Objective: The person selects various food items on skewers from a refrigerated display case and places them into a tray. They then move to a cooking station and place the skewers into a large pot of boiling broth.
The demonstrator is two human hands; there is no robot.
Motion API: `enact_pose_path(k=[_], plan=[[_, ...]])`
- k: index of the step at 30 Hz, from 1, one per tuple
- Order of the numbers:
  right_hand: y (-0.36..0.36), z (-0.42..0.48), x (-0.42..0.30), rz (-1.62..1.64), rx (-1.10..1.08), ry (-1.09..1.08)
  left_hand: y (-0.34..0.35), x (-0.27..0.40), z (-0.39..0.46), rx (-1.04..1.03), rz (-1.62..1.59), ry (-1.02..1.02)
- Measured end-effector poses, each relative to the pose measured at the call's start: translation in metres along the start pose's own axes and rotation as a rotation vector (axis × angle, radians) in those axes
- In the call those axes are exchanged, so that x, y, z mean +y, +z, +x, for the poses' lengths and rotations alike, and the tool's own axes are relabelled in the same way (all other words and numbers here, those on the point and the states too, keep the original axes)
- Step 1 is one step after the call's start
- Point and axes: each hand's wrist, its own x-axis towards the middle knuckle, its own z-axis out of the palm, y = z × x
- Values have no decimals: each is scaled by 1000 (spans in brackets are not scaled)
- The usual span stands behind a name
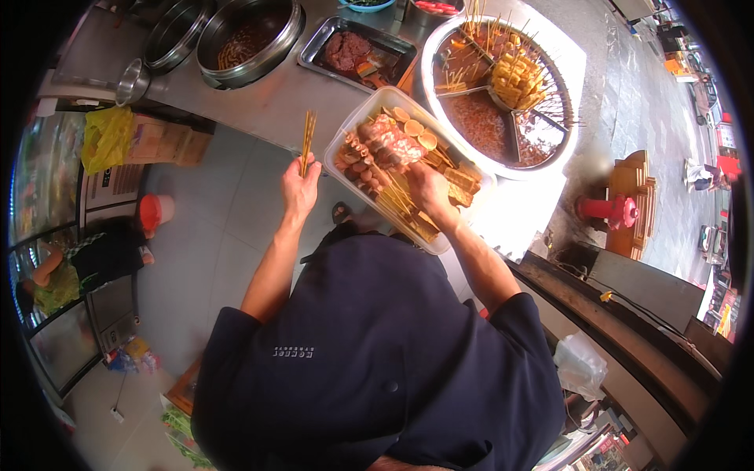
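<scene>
A small bundle of thin bamboo skewers stands upright in my left hand, left of a clear plastic tub. My right hand is inside the tub, its fingers at skewered raw meat; whether they grip it is hidden. Around it in the tub lie skewered round brown pieces, pale round slices and browned blocks. Beyond the tub's right side, a large round divided pot holds red broth and many skewers, with yellow folded pieces heaped in one part.
A metal tray with minced meat and a brush lies behind the tub. Deep steel pots and a small metal bowl are at the back left. A person is at the far left, near a red bucket.
</scene>
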Motion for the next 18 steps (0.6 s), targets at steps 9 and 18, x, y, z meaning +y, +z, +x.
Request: enact_pose_path(k=[9,18], plan=[[-63,19,2,14,-31,27,11,-2,-6,-50,30,-29],[-70,-21,-56,-217,311,-219,13,-7,-5,-36,28,1]])
